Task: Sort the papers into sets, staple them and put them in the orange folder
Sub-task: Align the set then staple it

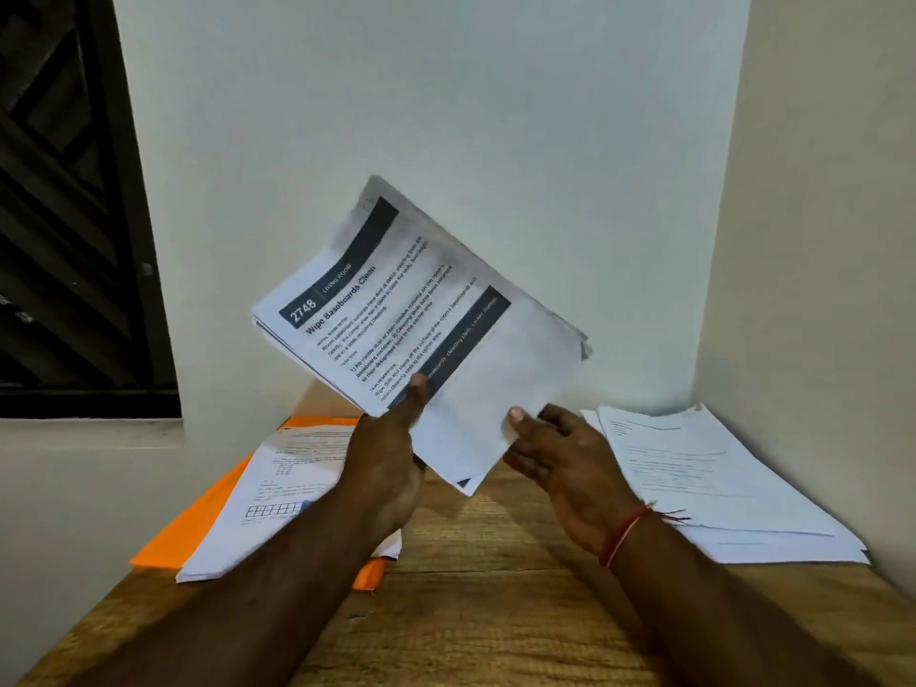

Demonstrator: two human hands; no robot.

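Note:
A set of printed sheets point(421, 324) headed "2748 Wipe Baseboards Clean" is raised above the table and tilted to the right. My left hand point(391, 453) grips its lower edge, thumb on the front. My right hand point(550, 453) pinches the lower right corner, thumb on top and fingers behind. The orange folder point(198, 523) lies flat at the left of the table, under a stack of printed papers point(277, 493). No stapler is in view.
Another pile of white papers point(714, 483) lies at the right, against the corner wall. The wooden table point(486, 602) ends at a left edge beside a pale ledge. White walls close the back and right; a dark window grille point(64, 200) is at far left.

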